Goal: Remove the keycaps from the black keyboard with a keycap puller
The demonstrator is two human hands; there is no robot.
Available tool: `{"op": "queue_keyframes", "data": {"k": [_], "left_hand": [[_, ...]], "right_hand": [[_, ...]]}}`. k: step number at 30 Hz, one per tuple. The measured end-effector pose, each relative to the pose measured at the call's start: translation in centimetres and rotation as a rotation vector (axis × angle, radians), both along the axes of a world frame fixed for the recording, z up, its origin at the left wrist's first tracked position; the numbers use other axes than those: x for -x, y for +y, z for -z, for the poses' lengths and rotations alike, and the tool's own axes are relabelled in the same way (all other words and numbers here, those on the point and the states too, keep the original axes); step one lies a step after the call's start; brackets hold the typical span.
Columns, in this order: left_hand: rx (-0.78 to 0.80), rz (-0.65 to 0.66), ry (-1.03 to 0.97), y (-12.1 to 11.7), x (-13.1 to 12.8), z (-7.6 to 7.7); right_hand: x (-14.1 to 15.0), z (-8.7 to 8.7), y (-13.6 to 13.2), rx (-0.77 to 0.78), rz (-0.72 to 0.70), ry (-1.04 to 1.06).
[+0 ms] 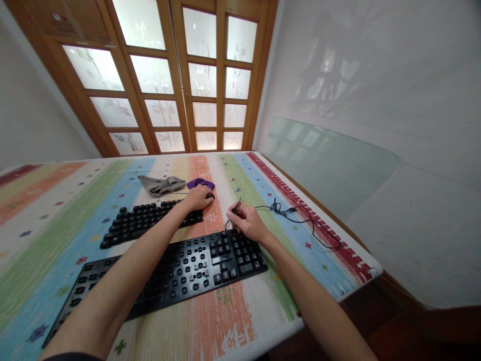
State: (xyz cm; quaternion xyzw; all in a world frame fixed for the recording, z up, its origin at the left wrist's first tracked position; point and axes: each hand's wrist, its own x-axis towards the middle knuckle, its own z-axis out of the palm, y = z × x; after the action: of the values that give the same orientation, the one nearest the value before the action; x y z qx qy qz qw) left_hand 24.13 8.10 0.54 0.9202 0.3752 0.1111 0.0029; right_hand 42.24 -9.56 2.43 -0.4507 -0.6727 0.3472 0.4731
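Keyboard (188,271), many keycaps missing, lies on the striped table (323,255) beside loose keycaps (139,220). The left hand's (200,197) grip closes on a black piece (210,196); the right hand's (246,220) pinches a thin tool (238,203).

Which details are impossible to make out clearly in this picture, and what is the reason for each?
All in the head view:
- Black thing under the left hand: mostly covered by fingers.
- Small object in the right hand: partly hidden by fingers, too small.
- Keyboard, part of its middle: behind the left forearm.
- Keycap markings: too small.
- Door tops: cut off by upper edge.
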Motion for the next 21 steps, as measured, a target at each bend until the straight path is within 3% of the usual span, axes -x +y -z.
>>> {"op": "queue_keyframes", "data": {"k": [21], "left_hand": [[0.051, 0.008, -0.033, 0.46, 0.23, 0.20]], "right_hand": [[-0.18, 0.03, 0.13, 0.015, -0.013, 0.017]]}}
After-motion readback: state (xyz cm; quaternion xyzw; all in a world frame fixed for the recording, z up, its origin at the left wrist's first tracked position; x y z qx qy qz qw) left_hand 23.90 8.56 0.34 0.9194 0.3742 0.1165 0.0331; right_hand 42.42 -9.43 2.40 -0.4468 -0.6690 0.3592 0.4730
